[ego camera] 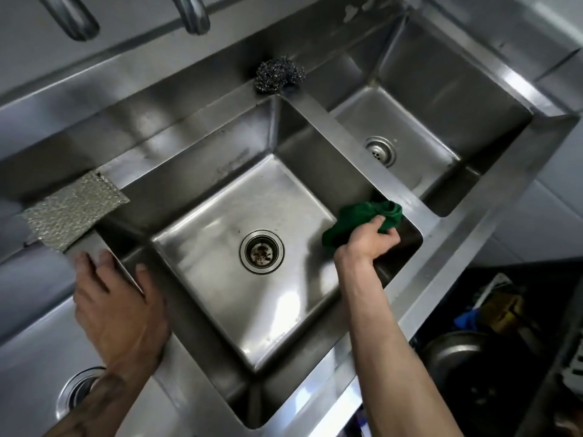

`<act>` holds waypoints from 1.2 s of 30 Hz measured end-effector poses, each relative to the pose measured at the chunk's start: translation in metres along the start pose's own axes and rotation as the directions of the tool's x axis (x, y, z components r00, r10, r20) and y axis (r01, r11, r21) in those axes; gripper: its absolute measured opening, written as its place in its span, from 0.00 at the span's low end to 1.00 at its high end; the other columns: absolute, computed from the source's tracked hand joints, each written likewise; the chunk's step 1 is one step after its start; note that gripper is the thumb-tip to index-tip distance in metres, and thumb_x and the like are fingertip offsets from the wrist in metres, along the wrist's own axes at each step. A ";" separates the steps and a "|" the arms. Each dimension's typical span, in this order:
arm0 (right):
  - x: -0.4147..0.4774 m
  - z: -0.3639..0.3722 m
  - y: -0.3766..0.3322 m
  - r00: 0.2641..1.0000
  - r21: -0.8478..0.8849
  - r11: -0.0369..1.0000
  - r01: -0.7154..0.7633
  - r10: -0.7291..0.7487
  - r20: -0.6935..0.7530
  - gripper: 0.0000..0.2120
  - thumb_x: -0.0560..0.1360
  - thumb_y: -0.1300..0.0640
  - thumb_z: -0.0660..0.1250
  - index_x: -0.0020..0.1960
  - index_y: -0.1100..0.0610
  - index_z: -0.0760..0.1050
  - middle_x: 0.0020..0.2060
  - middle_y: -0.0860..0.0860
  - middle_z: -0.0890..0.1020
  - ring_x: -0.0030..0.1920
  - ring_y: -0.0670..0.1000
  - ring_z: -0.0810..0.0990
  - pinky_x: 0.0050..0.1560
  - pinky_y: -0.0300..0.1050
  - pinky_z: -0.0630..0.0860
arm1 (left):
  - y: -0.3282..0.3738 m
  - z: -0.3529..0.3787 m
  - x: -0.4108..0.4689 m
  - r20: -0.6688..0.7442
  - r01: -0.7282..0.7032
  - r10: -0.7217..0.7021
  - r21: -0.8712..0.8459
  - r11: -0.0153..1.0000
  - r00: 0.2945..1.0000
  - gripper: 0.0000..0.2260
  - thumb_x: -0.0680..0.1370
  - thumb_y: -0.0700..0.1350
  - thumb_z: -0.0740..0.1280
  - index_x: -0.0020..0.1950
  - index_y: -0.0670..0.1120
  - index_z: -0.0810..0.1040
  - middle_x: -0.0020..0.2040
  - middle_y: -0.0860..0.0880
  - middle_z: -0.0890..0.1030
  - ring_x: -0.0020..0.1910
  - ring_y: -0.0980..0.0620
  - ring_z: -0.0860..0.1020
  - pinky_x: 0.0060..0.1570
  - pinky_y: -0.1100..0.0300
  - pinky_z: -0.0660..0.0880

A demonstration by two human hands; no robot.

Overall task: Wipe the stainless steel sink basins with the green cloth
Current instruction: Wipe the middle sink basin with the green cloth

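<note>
Head view: right hand [367, 241] grips green cloth [362, 220] against middle basin [284, 197] wall; left hand [120, 310] spread on divider rim; grit in drain [262, 251].

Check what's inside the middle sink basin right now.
In the middle stainless steel basin: a round drain strainer holding dark debris, and the right hand pressing a crumpled green cloth against the right wall. Hand and cloth cover that patch of wall.
</note>
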State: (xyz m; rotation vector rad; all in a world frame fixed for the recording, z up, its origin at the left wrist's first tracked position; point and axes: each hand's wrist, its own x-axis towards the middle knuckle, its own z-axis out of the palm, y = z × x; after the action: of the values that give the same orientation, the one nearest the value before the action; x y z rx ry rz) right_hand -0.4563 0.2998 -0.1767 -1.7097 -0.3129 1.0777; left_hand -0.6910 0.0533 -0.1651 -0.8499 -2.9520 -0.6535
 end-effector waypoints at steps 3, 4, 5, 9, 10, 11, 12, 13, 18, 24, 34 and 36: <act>0.008 -0.004 -0.015 0.979 -0.008 0.999 0.042 -0.039 0.199 0.07 0.84 0.57 0.63 0.60 0.55 0.66 0.51 0.53 0.78 0.46 0.49 0.80 0.48 0.40 0.81 | 0.001 -0.001 0.000 0.014 -0.006 0.007 -0.012 1.000 1.000 0.27 0.84 0.54 0.55 0.78 0.39 0.63 0.82 0.34 0.61 0.72 0.26 0.68 0.68 0.31 0.68; 0.013 -0.007 -0.021 0.952 -0.103 0.993 0.054 -0.020 0.307 0.07 0.84 0.58 0.63 0.60 0.56 0.68 0.49 0.54 0.80 0.45 0.49 0.81 0.48 0.42 0.82 | 0.001 -0.001 0.000 0.017 -0.005 0.005 -0.012 1.000 1.000 0.27 0.84 0.54 0.55 0.79 0.39 0.63 0.82 0.34 0.61 0.73 0.27 0.68 0.68 0.31 0.68; 0.019 -0.012 -0.027 0.906 -0.196 0.978 0.066 0.023 0.422 0.07 0.83 0.58 0.64 0.60 0.56 0.69 0.47 0.54 0.81 0.43 0.49 0.82 0.46 0.43 0.83 | 0.000 -0.001 0.000 0.015 -0.004 0.004 -0.012 1.000 1.000 0.27 0.84 0.54 0.55 0.79 0.39 0.63 0.82 0.35 0.61 0.72 0.27 0.68 0.68 0.31 0.68; 0.046 -0.027 -0.050 0.559 -0.519 0.508 0.688 0.086 0.825 0.04 0.82 0.57 0.67 0.53 0.55 0.72 0.44 0.51 0.77 0.38 0.44 0.77 0.41 0.37 0.76 | -0.001 0.000 -0.001 0.011 -0.001 0.001 -0.011 1.000 1.000 0.27 0.84 0.54 0.55 0.79 0.39 0.62 0.82 0.34 0.61 0.71 0.26 0.68 0.67 0.31 0.67; 0.053 -0.028 -0.059 0.463 -0.492 0.321 0.809 0.167 0.870 0.05 0.81 0.56 0.67 0.53 0.54 0.72 0.46 0.51 0.75 0.40 0.45 0.75 0.44 0.35 0.74 | -0.002 0.000 -0.001 0.010 -0.001 0.001 -0.010 1.000 1.000 0.27 0.85 0.54 0.55 0.79 0.39 0.62 0.82 0.34 0.61 0.71 0.26 0.69 0.66 0.31 0.67; 0.060 -0.027 -0.067 0.395 -0.445 0.167 0.880 0.264 0.880 0.06 0.81 0.55 0.67 0.55 0.54 0.72 0.48 0.51 0.74 0.44 0.47 0.75 0.50 0.36 0.73 | -0.002 0.000 0.000 0.010 -0.005 0.005 -0.010 1.000 1.000 0.27 0.85 0.54 0.55 0.79 0.39 0.63 0.81 0.33 0.62 0.71 0.26 0.69 0.66 0.31 0.68; 0.068 -0.029 -0.075 0.352 -0.390 0.035 0.920 0.363 0.863 0.07 0.81 0.54 0.67 0.57 0.54 0.72 0.50 0.53 0.73 0.47 0.50 0.75 0.56 0.41 0.73 | -0.003 0.000 0.000 0.010 -0.007 0.007 -0.011 1.000 1.000 0.27 0.85 0.54 0.56 0.79 0.38 0.63 0.81 0.33 0.62 0.71 0.26 0.69 0.66 0.31 0.68; 0.076 -0.031 -0.082 0.337 -0.345 -0.068 0.936 0.453 0.825 0.09 0.81 0.54 0.67 0.59 0.55 0.72 0.52 0.54 0.73 0.50 0.53 0.75 0.60 0.46 0.72 | -0.003 0.000 0.000 0.009 -0.006 0.007 -0.014 1.000 1.000 0.27 0.85 0.54 0.56 0.79 0.38 0.63 0.81 0.33 0.62 0.71 0.26 0.69 0.66 0.31 0.68; 0.072 -0.029 -0.085 0.360 -0.271 -0.242 0.932 0.714 0.600 0.08 0.83 0.48 0.63 0.59 0.49 0.68 0.58 0.49 0.72 0.58 0.52 0.74 0.65 0.50 0.70 | -0.003 0.002 0.000 0.001 -0.007 0.007 -0.020 1.000 1.000 0.27 0.85 0.54 0.56 0.78 0.38 0.63 0.82 0.34 0.61 0.73 0.28 0.68 0.68 0.32 0.68; 0.051 -0.030 -0.048 0.316 -0.157 -0.275 0.949 0.853 0.415 0.13 0.82 0.43 0.62 0.62 0.50 0.69 0.61 0.51 0.71 0.61 0.55 0.75 0.67 0.55 0.71 | -0.003 0.004 0.001 -0.011 0.017 -0.017 -0.001 1.000 1.000 0.26 0.85 0.54 0.55 0.78 0.40 0.64 0.82 0.34 0.62 0.72 0.27 0.69 0.66 0.33 0.68; 0.032 -0.034 -0.051 0.283 -0.185 -0.225 0.957 0.868 0.408 0.05 0.83 0.43 0.60 0.51 0.43 0.69 0.57 0.48 0.73 0.60 0.53 0.75 0.67 0.56 0.70 | 0.000 0.002 0.000 -0.013 0.018 -0.019 -0.011 1.000 1.000 0.27 0.85 0.53 0.57 0.79 0.38 0.65 0.82 0.34 0.61 0.73 0.28 0.69 0.68 0.34 0.68; -0.001 -0.044 -0.039 0.200 -0.206 -0.128 0.970 0.903 0.379 0.05 0.84 0.44 0.59 0.56 0.44 0.69 0.57 0.47 0.72 0.59 0.50 0.74 0.65 0.50 0.69 | 0.001 0.002 0.000 -0.020 0.021 -0.021 -0.014 1.000 1.000 0.27 0.85 0.53 0.57 0.79 0.38 0.65 0.82 0.34 0.62 0.74 0.29 0.69 0.69 0.35 0.68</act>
State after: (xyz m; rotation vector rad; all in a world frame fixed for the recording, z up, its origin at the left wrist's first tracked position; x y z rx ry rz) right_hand -0.4115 0.2882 -0.1400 -1.1377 -3.4923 1.8718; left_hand -0.6905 0.0547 -0.1662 -0.8095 -2.9454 -0.6799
